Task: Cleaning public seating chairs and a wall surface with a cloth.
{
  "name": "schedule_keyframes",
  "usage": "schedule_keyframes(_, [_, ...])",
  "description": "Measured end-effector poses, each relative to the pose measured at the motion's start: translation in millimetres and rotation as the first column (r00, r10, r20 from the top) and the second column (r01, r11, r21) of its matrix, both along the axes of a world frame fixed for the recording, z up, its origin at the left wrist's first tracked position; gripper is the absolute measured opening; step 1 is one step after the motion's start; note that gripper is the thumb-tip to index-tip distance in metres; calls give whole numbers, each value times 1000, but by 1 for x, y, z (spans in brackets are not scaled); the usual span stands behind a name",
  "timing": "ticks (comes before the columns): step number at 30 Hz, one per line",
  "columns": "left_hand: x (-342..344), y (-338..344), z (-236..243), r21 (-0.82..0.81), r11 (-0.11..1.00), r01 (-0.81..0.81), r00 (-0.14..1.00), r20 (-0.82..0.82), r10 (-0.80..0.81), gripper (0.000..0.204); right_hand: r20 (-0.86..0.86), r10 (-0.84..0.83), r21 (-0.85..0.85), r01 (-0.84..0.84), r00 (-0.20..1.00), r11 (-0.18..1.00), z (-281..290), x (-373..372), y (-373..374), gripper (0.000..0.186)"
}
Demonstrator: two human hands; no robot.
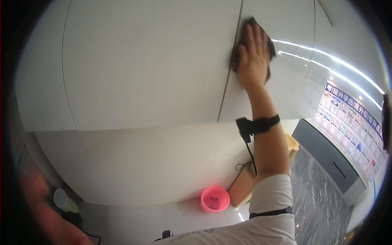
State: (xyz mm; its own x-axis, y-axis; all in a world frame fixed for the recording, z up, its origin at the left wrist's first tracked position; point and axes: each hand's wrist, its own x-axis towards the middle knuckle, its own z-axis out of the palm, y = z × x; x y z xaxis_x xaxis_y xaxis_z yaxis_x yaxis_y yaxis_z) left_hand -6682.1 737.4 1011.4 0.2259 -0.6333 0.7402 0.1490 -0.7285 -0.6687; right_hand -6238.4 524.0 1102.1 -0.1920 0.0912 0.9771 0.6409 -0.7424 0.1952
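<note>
My right hand (254, 61) lies flat over a dark cloth (270, 48), pressing it against a glossy white cabinet door (286, 87). Its fingers point up and the thumb rests apart on the left, close to the seam between two doors. Edges of the cloth stick out around the palm and fingertips. At the lower left, a blurred reddish shape (57, 222) appears to be my left arm and hand. Its fingers are too smeared to make out, and whether it holds anything is hidden.
Below the cabinets stands a pink bucket (215, 199), beside a brown box (241, 187). A light-coloured bin (60, 199) is at the lower left. A dark grey cabinet (324, 149) and a poster-covered wall (351, 122) are at the right, beyond grey marbled flooring (314, 192).
</note>
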Motion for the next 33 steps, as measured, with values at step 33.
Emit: schedule_keyframes(33, [4,-63,10,-547,837,-17,943,-286,-168,47,-62,-51,-266,33,997,963,-17,-6,-6,57])
